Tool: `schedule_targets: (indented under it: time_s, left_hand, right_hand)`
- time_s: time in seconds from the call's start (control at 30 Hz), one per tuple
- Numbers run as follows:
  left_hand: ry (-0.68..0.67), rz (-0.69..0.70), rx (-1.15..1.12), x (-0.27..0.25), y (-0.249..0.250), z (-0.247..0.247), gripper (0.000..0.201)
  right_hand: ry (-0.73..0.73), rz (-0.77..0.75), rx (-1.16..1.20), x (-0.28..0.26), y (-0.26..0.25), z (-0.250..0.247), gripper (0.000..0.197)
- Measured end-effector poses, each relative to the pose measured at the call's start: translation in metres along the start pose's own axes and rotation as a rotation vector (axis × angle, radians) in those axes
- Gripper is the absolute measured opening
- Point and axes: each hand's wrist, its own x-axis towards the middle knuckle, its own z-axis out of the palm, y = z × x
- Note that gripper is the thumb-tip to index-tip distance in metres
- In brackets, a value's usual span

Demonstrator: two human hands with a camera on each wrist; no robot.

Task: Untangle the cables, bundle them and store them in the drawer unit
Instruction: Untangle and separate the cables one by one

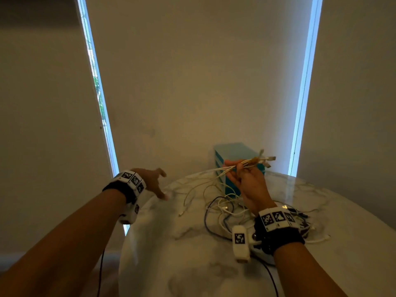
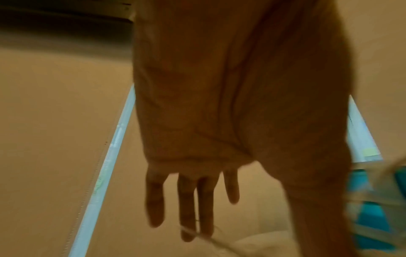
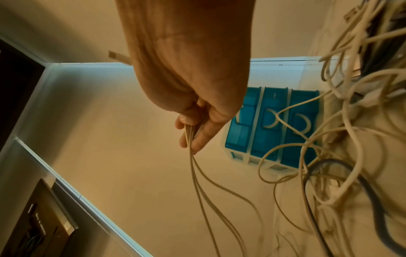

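My right hand (image 1: 240, 171) is raised above the table and pinches a bunch of white cables (image 1: 255, 161) near their plug ends; the strands (image 3: 197, 182) trail down from its fingers (image 3: 197, 135) to the table. A tangle of white and dark blue cables (image 1: 222, 209) lies on the marble table below it. The blue drawer unit (image 1: 233, 159) with three shut drawers (image 3: 272, 125) stands behind the hand. My left hand (image 1: 156, 183) hovers at the table's left edge, its fingers (image 2: 186, 200) spread and straight, holding nothing; a thin white cable (image 2: 206, 236) runs just past the fingertips.
The round marble table (image 1: 192, 243) stands against a beige wall, with bright window strips (image 1: 100, 108) on both sides. More dark and white cables (image 1: 304, 221) lie behind my right wrist. A thin dark cord (image 1: 272, 279) hangs off the table's front.
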Motion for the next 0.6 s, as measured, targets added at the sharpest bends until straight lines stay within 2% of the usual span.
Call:
schedule_targets:
  time_s: [0.03, 0.07, 0.1, 0.17, 0.2, 0.23, 0.27, 0.33, 0.4, 0.43, 0.5, 0.57, 0.6]
  left_hand:
    - [-0.061, 0.027, 0.047, -0.004, 0.008, 0.002, 0.122]
    - [-0.039, 0.105, 0.030, -0.008, 0.018, 0.004, 0.129]
    - [0.038, 0.216, -0.009, -0.012, 0.030, 0.006, 0.128]
    - [0.275, 0.399, -0.120, -0.023, 0.056, 0.009, 0.102]
    - [0.367, 0.434, -0.167, -0.027, 0.066, 0.008, 0.086]
    - [0.387, 0.423, -0.164, -0.033, 0.077, 0.009, 0.075]
    - [0.345, 0.363, -0.087, -0.038, 0.084, 0.010, 0.069]
    - [0.219, 0.192, 0.193, -0.044, 0.090, 0.018, 0.067]
    - [0.222, 0.104, 0.314, -0.037, 0.083, 0.030, 0.060]
    - [0.254, 0.086, 0.253, -0.032, 0.076, 0.034, 0.048]
    - [0.318, 0.070, -0.032, -0.020, 0.058, 0.031, 0.025]
    - [0.339, 0.050, -0.386, -0.012, 0.042, 0.021, 0.022]
    - [0.267, 0.036, -0.483, -0.011, 0.037, 0.018, 0.025]
  right_hand:
    - [0.008, -0.004, -0.005, 0.002, 0.000, 0.002, 0.033]
    - [0.012, -0.006, -0.014, 0.003, -0.001, 0.004, 0.031]
    - [0.013, -0.008, -0.024, 0.003, -0.003, 0.006, 0.030]
    - [0.016, -0.005, -0.041, 0.002, -0.008, 0.010, 0.029]
    - [0.022, -0.005, -0.042, 0.002, -0.011, 0.011, 0.029]
    - [0.030, -0.011, -0.044, 0.001, -0.014, 0.012, 0.028]
    - [0.037, -0.018, -0.049, 0.001, -0.017, 0.012, 0.027]
    - [0.046, -0.033, -0.057, 0.000, -0.022, 0.013, 0.025]
    - [0.049, -0.043, -0.054, -0.001, -0.026, 0.015, 0.024]
    - [0.052, -0.050, -0.048, -0.001, -0.028, 0.016, 0.024]
    - [0.076, -0.072, -0.037, 0.000, -0.035, 0.015, 0.023]
    - [0.110, -0.102, -0.046, 0.003, -0.041, 0.011, 0.024]
    - [0.114, -0.109, -0.051, 0.004, -0.042, 0.010, 0.027]
